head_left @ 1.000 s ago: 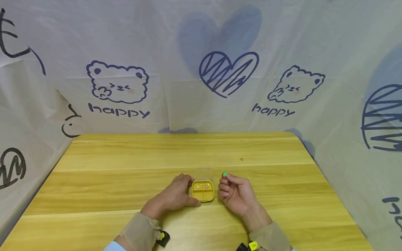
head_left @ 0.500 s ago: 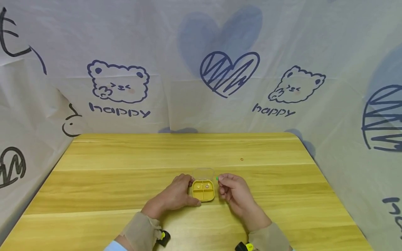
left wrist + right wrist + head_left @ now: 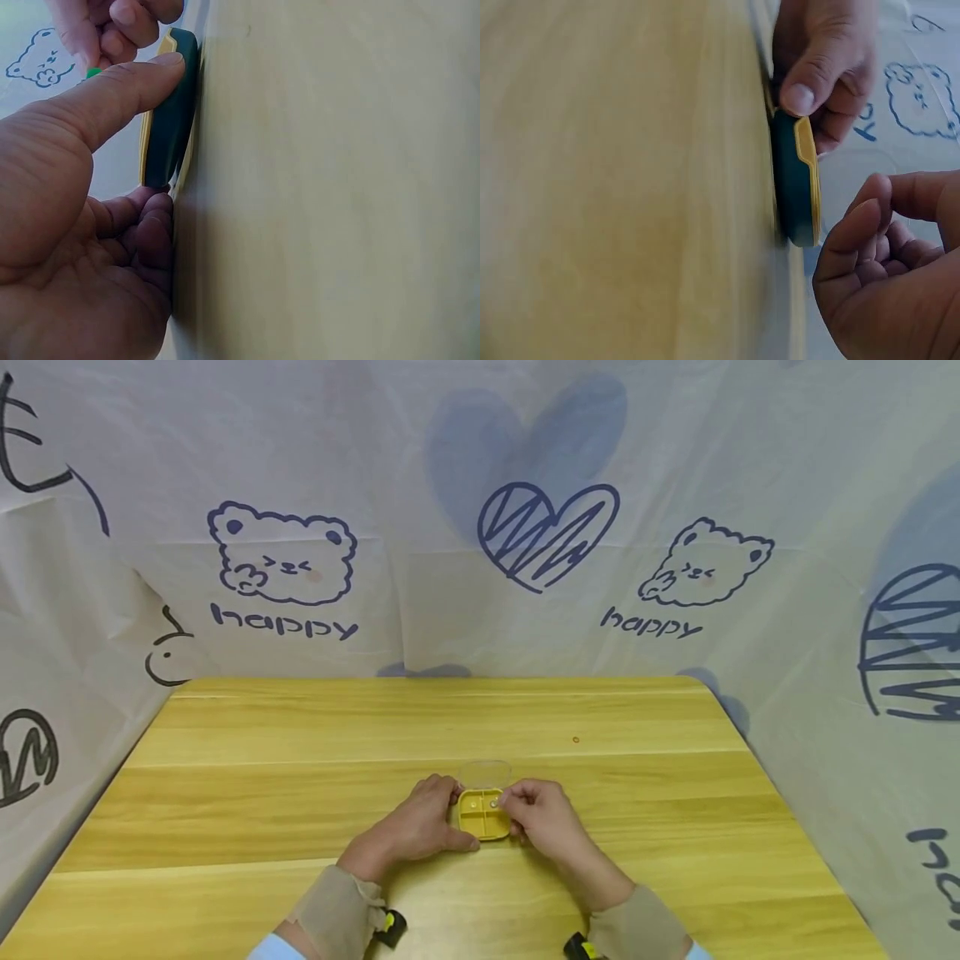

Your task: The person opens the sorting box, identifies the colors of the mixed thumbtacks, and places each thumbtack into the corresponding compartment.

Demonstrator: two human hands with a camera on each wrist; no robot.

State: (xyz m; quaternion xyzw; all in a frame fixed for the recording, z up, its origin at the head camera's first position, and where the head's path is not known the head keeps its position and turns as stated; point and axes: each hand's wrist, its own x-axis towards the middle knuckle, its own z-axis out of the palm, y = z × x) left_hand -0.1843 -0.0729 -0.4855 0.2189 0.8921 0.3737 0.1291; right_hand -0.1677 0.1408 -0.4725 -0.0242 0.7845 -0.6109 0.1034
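Green piece (image 3: 94, 73), small, pinched between thumb and index of my right hand (image 3: 553, 825). Best seen from the left wrist; from above my fingers hide it, so I can't tell its shape. Other right fingers curled in under the index.

Right fingertips sit above the right side of the yellow box (image 3: 472, 827), by its far right compartment. Right wrist view shows a gap between fingertips and box.

Left hand (image 3: 420, 825) grips the box from the left: thumb pressed on the near side, fingers at the far left corner.

Box sits flat on the table (image 3: 300, 727), between my hands. Yellow inside, dark green outer shell, four compartments. One tiny pale piece (image 3: 473, 805) in the far left compartment, one small round piece (image 3: 493, 804) in the far right. Can't make out what either is. Clear lid (image 3: 485, 774) at the box's far edge.

Tiny orange-brown ring (image 3: 576, 740) on the wood, far right of the box, well apart from it.

Both wrists: tan bands (image 3: 330, 910), black-and-yellow gadgets (image 3: 390, 929), light blue sleeves (image 3: 273, 948) behind.

Beyond the table: pale cloth (image 3: 337, 460) with bear, heart and "happy" drawings.
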